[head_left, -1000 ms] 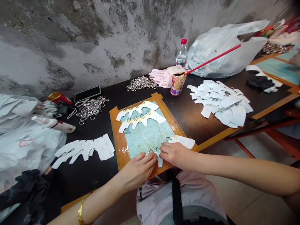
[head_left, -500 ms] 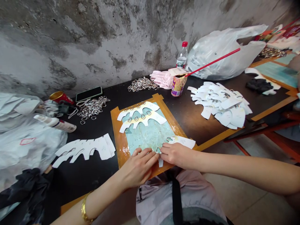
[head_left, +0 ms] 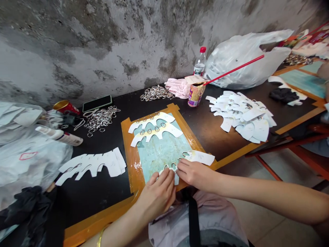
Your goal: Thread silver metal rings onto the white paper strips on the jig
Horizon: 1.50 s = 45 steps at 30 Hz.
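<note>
Two ringed pieces (head_left: pixel 151 125) are already lying on the mat (head_left: pixel 160 152), and the left hand (head_left: pixel 159 193) and right hand (head_left: pixel 195 173) are pressing a third piece (head_left: pixel 199 157) at its near edge, though whether they are pinching it is hard to tell.

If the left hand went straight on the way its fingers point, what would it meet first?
Most likely the metal rings on the white cutout just ahead of the left hand; depth is unclear.

Left hand (head_left: pixel 158 193) slightly further back
</note>
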Tool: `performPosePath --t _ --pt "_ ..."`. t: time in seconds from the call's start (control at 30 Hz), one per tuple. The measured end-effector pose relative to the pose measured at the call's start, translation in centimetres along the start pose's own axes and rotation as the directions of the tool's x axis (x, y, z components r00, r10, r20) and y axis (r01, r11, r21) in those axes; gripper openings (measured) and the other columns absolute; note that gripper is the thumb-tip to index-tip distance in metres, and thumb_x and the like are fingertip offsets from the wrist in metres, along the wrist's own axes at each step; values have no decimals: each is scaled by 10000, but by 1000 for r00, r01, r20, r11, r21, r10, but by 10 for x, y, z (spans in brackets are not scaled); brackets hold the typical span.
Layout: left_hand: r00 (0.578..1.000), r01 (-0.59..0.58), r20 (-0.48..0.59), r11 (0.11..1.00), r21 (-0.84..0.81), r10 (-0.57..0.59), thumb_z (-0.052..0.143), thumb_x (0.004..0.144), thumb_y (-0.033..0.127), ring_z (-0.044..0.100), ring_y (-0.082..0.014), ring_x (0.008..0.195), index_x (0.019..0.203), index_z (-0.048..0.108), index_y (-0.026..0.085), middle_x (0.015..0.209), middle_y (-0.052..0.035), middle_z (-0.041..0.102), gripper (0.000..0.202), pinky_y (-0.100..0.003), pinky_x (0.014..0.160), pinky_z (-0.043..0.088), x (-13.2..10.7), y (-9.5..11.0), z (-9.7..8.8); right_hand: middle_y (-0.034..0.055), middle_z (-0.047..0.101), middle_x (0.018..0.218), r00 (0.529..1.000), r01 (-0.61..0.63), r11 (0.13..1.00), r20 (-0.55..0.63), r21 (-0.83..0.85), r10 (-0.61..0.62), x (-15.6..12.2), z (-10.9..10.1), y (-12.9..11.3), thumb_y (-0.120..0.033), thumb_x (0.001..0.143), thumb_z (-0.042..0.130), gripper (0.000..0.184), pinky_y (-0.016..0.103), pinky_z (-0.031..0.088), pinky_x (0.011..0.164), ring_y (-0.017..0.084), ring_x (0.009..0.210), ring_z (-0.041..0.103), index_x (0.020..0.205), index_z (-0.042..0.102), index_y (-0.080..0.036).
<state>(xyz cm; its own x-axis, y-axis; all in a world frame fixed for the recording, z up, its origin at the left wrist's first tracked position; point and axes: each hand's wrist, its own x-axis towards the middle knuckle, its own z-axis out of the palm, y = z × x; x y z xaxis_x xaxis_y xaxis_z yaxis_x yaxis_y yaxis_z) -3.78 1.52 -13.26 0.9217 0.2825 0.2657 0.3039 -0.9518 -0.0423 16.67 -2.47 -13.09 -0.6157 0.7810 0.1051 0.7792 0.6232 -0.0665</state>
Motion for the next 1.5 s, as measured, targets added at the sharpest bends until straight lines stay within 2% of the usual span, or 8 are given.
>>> performPosePath --t 0.13,0.23,0.33,0.4,0.47,0.6,1.13,1.5 --pt "992 118 -41 992 -36 -119 477 905 236 558 -250 1117 1179 601 132 1165 -103 677 318 -368 891 361 -1 7 1 105 577 897 996 -80 990 -20 118 82 -6 3 1 -106 946 451 174 326 502 693 217 885 533 877 610 -104" --pt "978 199 -38 973 -119 -204 500 893 239 569 -248 1104 1175 602 155 1149 -89 687 311 -373 886 355 0 10 -1 95 586 994 979 -129 929 -103 347 174 -12 0 4 -80 929 454 163 327 510 792 198 959 542 906 603 -141" --pt "965 251 -41 955 -156 -260 510 895 245 574 -245 1093 1240 575 180 1158 -78 686 357 -382 891 339 2 13 -2 74 601 1004 913 -245 830 -170 501 372 -11 -9 10 -65 891 487 148 319 486 846 179 964 558 948 589 -156" --pt "960 266 -49 952 -149 -276 518 893 252 575 -246 1090 1275 560 208 1172 -68 683 387 -389 887 329 2 16 -2 54 615 898 855 -389 783 -126 485 503 -5 -14 11 -134 896 520 75 310 474 795 177 880 575 899 592 -156" --pt "959 269 -51 955 -128 -277 528 884 253 574 -249 1093 1273 566 218 1176 -64 681 392 -393 880 326 2 18 -1 34 615 787 833 -497 771 -31 397 553 4 -17 10 -269 917 545 159 303 450 713 178 782 584 813 597 -161" --pt "966 251 -45 964 -85 -255 545 869 254 567 -249 1097 1238 587 192 1185 -74 673 376 -396 874 335 3 20 -1 52 647 799 836 -547 809 88 216 542 21 -19 2 -410 914 564 283 305 401 647 208 782 614 799 616 -157" --pt "959 274 -53 960 -64 -278 527 875 252 568 -235 1099 1205 604 177 1196 -44 677 347 -390 870 338 2 24 0 53 660 849 799 -602 789 79 125 596 23 -19 -21 -227 935 551 179 296 355 596 207 853 618 800 632 -142" --pt "954 297 -18 953 -68 -299 524 872 254 562 -237 1110 1203 603 207 1226 -35 666 343 -395 874 324 -1 24 1 -22 671 707 732 -669 613 226 420 643 21 -19 -9 -242 854 613 90 243 309 572 138 664 607 781 648 -202"
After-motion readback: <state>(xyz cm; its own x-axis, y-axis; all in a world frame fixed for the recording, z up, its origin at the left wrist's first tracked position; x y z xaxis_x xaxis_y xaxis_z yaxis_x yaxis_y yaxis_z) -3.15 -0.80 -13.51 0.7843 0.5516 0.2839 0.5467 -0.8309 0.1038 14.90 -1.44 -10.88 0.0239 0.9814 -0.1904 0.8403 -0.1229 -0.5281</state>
